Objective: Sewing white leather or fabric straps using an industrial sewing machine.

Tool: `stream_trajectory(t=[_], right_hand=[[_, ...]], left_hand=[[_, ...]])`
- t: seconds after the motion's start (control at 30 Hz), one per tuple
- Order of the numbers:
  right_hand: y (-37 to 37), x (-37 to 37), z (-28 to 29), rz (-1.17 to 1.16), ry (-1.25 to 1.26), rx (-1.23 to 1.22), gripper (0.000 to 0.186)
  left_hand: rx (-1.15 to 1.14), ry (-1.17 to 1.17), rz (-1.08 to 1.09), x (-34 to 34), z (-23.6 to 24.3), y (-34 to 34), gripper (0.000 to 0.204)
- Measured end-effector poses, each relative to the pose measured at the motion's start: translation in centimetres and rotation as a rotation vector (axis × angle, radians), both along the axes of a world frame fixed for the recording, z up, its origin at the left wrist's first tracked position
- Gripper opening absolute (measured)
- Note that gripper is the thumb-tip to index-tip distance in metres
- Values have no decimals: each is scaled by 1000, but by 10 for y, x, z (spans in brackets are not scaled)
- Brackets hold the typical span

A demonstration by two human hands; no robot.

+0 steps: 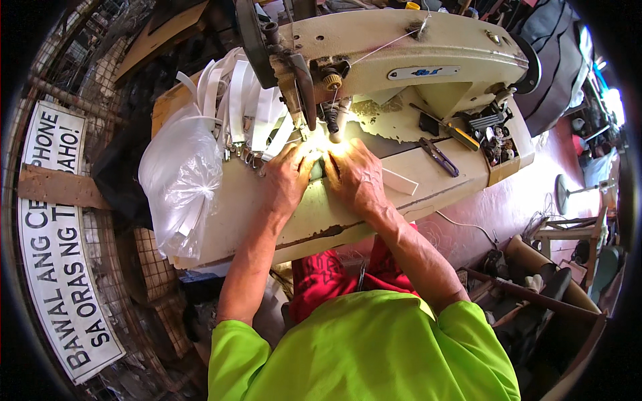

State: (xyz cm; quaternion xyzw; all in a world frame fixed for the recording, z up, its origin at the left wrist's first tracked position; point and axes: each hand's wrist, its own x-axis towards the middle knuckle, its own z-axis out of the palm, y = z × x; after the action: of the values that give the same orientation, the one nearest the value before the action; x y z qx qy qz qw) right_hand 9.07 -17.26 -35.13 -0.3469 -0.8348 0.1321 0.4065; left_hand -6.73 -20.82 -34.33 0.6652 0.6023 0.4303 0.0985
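A cream sewing machine point(394, 50) stands on the worn table, its lamp glaring on the needle area. Side by side just below the needle are my left hand point(289, 175) and my right hand point(356, 175), fingers bent and closed at the machine bed. A flat white strap point(400, 181) sticks out to the right from beneath my right hand. Between the hands shows a small greenish patch point(316, 170) that I cannot identify. My fingertips, and what the left ones pinch, are lost in the glare.
White straps point(237, 93) with metal clips are heaped left of the machine, beside a clear plastic bag point(180, 170). On the right lie thread snips point(439, 158), a yellow-handled screwdriver point(461, 137) and a box of small parts point(501, 150). A wire mesh wall point(80, 87) rises far left.
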Motion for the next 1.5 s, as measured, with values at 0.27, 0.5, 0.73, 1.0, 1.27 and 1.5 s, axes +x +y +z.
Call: stream_trajectory(t=[0.27,0.5,0.73,1.0,1.27,1.5], right_hand=[[-1,0,1,-37,8,67,15],[-1,6,-1,-13,20,18,18],[2,4,-10,29,68,54,22],[2,31,46,135,76,-612,18],[19,23,33,283,267,-981,20],[20,25,17,322,485,-1083,16]], left_hand=[[170,191,-57,4,-6,-7,21],[129,195,-117,6,-5,-11,27],[137,198,-168,3,0,-4,24],[-93,133,-90,3,8,-4,18],[-367,-429,-430,-15,8,-2,33],[-514,-954,-543,-20,-1,4,34]])
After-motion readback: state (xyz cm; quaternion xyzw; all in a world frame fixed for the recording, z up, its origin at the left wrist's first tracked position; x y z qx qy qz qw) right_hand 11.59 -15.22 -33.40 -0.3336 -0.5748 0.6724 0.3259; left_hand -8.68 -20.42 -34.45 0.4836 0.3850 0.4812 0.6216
